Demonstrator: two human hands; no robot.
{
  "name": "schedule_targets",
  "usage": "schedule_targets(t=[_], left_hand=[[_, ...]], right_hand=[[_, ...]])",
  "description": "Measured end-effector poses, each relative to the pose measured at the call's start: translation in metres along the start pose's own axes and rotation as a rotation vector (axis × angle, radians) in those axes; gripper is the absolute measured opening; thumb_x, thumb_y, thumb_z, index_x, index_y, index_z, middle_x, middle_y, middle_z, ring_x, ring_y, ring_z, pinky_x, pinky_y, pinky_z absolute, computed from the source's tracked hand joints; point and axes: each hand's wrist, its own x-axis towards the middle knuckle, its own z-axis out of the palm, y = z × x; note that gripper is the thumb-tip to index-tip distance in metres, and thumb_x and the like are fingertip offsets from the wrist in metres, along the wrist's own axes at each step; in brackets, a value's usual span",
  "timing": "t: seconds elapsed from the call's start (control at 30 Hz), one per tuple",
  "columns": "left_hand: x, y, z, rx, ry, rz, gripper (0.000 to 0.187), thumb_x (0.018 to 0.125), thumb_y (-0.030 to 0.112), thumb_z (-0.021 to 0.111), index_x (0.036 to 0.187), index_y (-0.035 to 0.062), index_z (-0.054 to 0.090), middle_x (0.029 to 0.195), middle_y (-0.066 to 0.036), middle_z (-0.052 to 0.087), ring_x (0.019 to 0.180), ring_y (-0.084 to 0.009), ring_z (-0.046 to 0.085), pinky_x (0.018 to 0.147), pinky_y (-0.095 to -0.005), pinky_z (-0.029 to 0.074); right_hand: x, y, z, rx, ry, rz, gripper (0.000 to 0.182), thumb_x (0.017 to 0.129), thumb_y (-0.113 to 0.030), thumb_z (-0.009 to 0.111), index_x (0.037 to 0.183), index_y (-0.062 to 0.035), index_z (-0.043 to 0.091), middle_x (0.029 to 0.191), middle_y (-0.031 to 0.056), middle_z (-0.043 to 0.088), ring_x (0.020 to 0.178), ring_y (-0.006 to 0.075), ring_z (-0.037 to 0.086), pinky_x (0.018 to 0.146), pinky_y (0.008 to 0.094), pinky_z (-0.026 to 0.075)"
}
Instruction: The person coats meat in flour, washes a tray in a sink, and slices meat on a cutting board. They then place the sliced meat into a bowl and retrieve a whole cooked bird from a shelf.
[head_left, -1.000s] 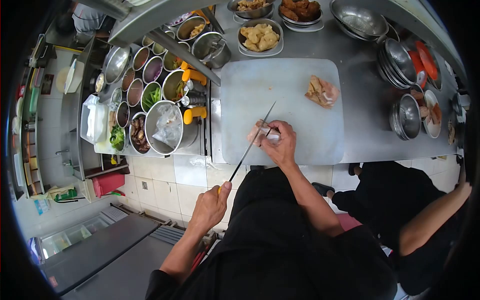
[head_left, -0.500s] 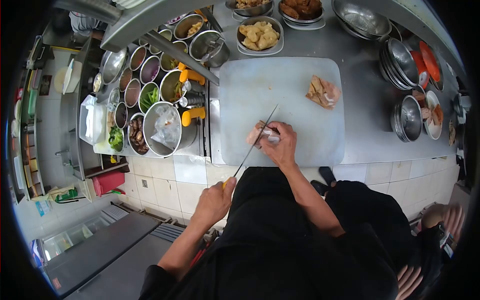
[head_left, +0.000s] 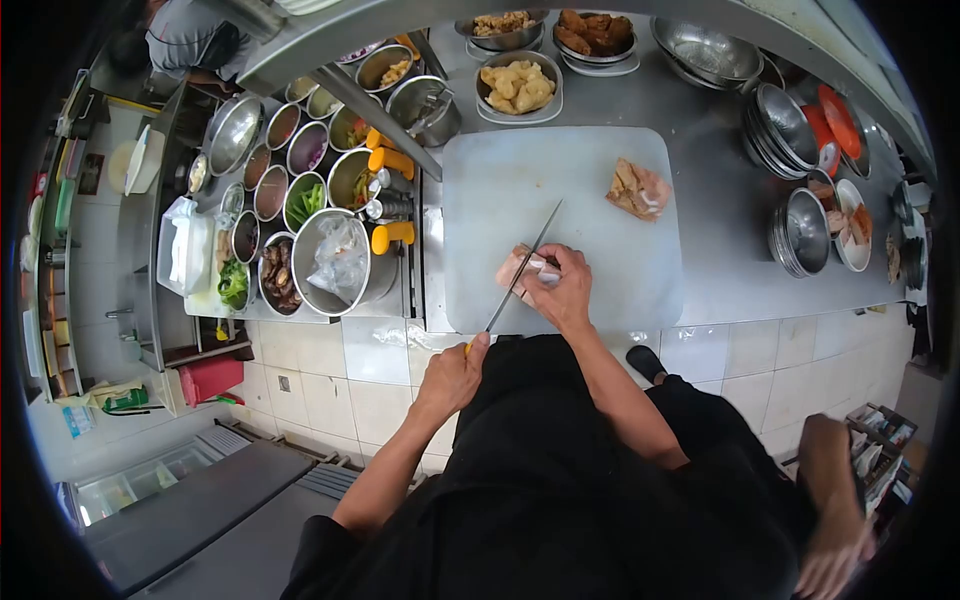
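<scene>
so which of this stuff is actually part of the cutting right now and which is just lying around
In use: knife in left hand; meat piece under right hand; cutting board.

Lying about: second meat piece, bowl of fried pieces, stacked metal bowls, ingredient pots.

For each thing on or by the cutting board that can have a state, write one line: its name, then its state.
Knife: gripped by the left hand, blade across the meat.
Meat piece: pinned on the cutting board under the right hand.
Second meat piece: lying loose, untouched.
Bowl of fried pieces: full, uncovered.
Steel bowls: stacked.
</scene>
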Motion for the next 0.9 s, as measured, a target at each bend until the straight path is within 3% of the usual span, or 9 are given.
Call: schedule_targets(t=[0.1,0.23,0.3,0.4,0.83,0.9], left_hand=[[0.011,-0.004,0.01,-0.081,0.079,0.141,0.066,0.093,0.051,0.033,0.082,-0.0082,0.06,0.08,-0.035,0.057,0.086,-0.0505,0.054,0.078,-0.0513,0.043],[0.001,0.013,-0.01,-0.039,0.028,0.046,0.066,0.093,0.051,0.032,0.08,-0.0077,0.059,0.077,-0.034,0.057,0.083,-0.0504,0.054,0.074,-0.0509,0.043],[-0.024,0.023,-0.025,-0.076,0.044,0.011,0.065,0.093,0.051,0.033,0.079,-0.0077,0.057,0.075,-0.034,0.056,0.081,-0.0502,0.055,0.072,-0.0503,0.043],[-0.058,0.042,-0.04,-0.032,-0.019,-0.02,0.063,0.093,0.05,0.034,0.078,-0.0075,0.055,0.074,-0.034,0.056,0.08,-0.0503,0.055,0.07,-0.0504,0.043],[-0.119,0.071,-0.06,0.259,-0.106,-0.253,0.059,0.094,0.046,0.034,0.079,-0.0063,0.057,0.073,-0.033,0.057,0.08,-0.0507,0.055,0.071,-0.0525,0.042],[-0.1,0.057,-0.044,0.276,-0.089,-0.199,0.061,0.094,0.047,0.033,0.08,-0.0071,0.057,0.074,-0.034,0.056,0.08,-0.0513,0.054,0.073,-0.0534,0.042]], right_hand=[[0.0,-0.001,-0.001,-0.042,-0.018,-0.003,0.03,0.061,-0.016,0.068,0.088,-0.0049,0.061,0.086,0.0107,0.063,0.083,0.0285,0.056,0.077,0.0378,0.045],[-0.004,0.0,-0.009,-0.016,-0.003,-0.027,0.032,0.063,-0.013,0.067,0.093,-0.0044,0.06,0.09,0.0107,0.062,0.085,0.0261,0.056,0.08,0.0356,0.045],[-0.014,0.005,-0.019,0.256,0.031,0.043,0.034,0.063,-0.012,0.067,0.094,-0.0036,0.058,0.09,0.0117,0.059,0.089,0.0263,0.055,0.079,0.0385,0.044],[-0.022,0.015,-0.033,0.319,0.027,0.074,0.035,0.063,-0.008,0.066,0.096,-0.0009,0.057,0.094,0.0136,0.057,0.088,0.0255,0.056,0.077,0.0357,0.046],[-0.023,0.021,-0.028,0.253,0.04,0.008,0.03,0.063,-0.006,0.065,0.091,-0.001,0.055,0.091,0.0146,0.057,0.085,0.0296,0.056,0.075,0.0358,0.047],[-0.024,0.02,-0.027,0.239,0.034,-0.005,0.029,0.063,-0.006,0.065,0.091,-0.0016,0.055,0.091,0.0146,0.058,0.086,0.0306,0.056,0.075,0.037,0.047]])
